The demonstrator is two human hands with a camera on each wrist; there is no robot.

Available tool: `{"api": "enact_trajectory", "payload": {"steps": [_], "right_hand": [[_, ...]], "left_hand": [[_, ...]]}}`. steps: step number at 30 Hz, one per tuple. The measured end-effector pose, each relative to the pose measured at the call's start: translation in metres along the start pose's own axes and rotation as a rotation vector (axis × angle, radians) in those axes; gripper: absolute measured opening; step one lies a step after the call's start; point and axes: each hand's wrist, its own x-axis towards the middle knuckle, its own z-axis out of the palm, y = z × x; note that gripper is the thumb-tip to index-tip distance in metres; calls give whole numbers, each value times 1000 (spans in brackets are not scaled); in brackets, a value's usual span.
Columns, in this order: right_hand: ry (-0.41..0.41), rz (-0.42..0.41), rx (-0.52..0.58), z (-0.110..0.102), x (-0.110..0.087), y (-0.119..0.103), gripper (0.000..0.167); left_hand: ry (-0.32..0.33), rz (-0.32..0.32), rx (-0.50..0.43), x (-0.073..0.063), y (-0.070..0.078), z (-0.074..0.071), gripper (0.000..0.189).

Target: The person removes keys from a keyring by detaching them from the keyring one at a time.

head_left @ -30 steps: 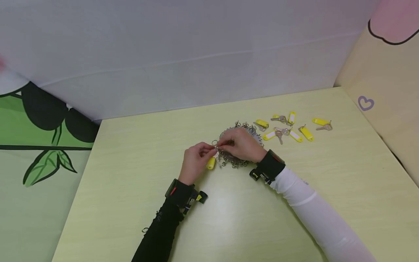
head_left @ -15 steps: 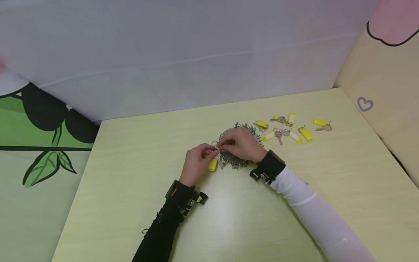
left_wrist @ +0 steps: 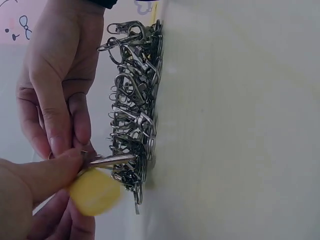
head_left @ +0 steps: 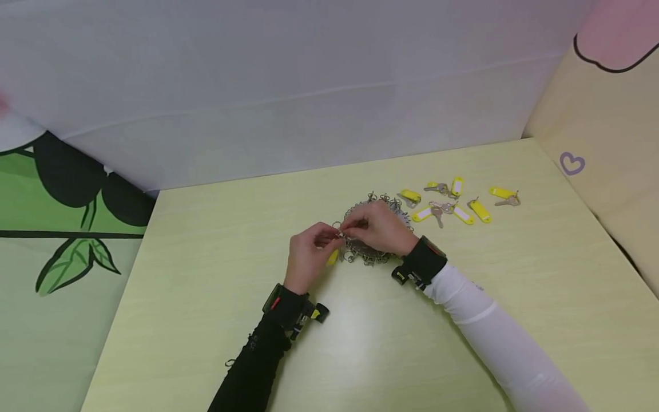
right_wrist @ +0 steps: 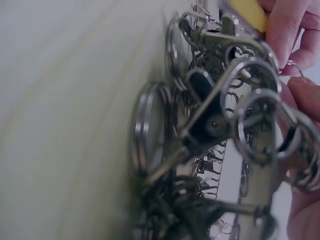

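Note:
In the head view, my left hand (head_left: 307, 256) and right hand (head_left: 378, 228) meet fingertip to fingertip at the left edge of a round grey metal disc (head_left: 401, 216) fringed with metal clips and rings. My left thumb and fingers pinch a key ring (right_wrist: 296, 67). Its yellow key tag (left_wrist: 95, 192) hangs under the thumb beside a metal key (left_wrist: 114, 160). Over the disc, my right thumb and index finger pinch a small metal part at the same spot, mostly hidden by the fingertips. Large clips (right_wrist: 215, 120) crowd the right wrist view.
Right of the disc lie several keys with yellow tags, among them a tagged key (head_left: 410, 195), a loose-lying tag (head_left: 480, 210) and another key (head_left: 508, 200) farther right. The pale table (head_left: 216, 274) meets a grey-white backdrop (head_left: 288, 131) behind.
Both hands stay at the disc's left edge with small finger movements. The yellow tag has swung slightly, and more of it and the key is now hidden behind my left hand.

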Motion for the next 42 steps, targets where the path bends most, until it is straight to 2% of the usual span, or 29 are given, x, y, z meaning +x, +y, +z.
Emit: {"api": "enact_trajectory", "payload": {"steps": [3, 8, 17, 24, 27, 29, 31, 34, 36, 38, 40, 42], "right_hand": [[5, 4, 7, 0, 0, 0, 13], [9, 7, 24, -1, 0, 0, 14], [10, -12, 47, -1, 0, 2, 14], [15, 0, 81, -1, 0, 3, 14], [11, 12, 102, -2, 0, 3, 14], [7, 10, 108, -1, 0, 3, 13], [0, 4, 98, -1, 1, 3, 13], [-8, -9, 61, -1, 1, 3, 14], [-11, -10, 40, -1, 1, 3, 14], [-14, -5, 32, -1, 1, 2, 13], [-14, -1, 33, -2, 0, 1, 13], [-13, -3, 42, -2, 0, 1, 13]], "left_hand": [[35, 12, 66, 0, 5, 1, 8], [35, 16, 146, -1, 12, 1, 7], [-55, 34, 163, -2, 15, -7, 13], [-16, 23, 139, -2, 14, -3, 7], [-9, -14, 104, -2, 13, -2, 5], [-13, -62, 61, -2, 11, -1, 6], [-21, -126, -5, -2, 10, -1, 7], [-37, -238, -158, 0, 7, -2, 9], [-45, -270, -208, 1, 4, -3, 9], [-51, -227, -160, 2, 2, -4, 8], [-46, -130, -18, 1, 3, -4, 7], [-21, -12, 169, 1, 6, -4, 5]]}}
